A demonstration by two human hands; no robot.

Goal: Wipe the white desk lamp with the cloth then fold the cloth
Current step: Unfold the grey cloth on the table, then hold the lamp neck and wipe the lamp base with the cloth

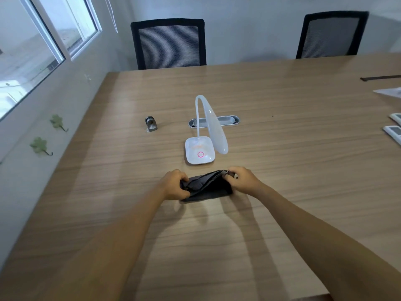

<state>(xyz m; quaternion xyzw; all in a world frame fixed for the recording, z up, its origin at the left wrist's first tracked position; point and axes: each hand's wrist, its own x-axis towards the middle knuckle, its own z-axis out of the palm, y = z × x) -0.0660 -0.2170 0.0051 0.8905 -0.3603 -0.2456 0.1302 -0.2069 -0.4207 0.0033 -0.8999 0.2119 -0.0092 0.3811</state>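
The white desk lamp (200, 152) stands mid-table on a square base with a pink ring, its bent neck arching so the long head hangs down to the right. Just in front of it lies a dark grey cloth (207, 185), bunched into a narrow folded strip on the wooden table (303, 170). My left hand (174, 184) grips the cloth's left end. My right hand (242, 178) pinches its right end. Both hands hold the cloth between them, a hand's width from the lamp base.
A small metal cylinder-shaped object (150, 123) sits left of the lamp. A grey cable slot (227, 120) is set into the table behind it. White devices (393, 131) and papers lie at the right edge. Two black chairs (169, 43) stand at the far side.
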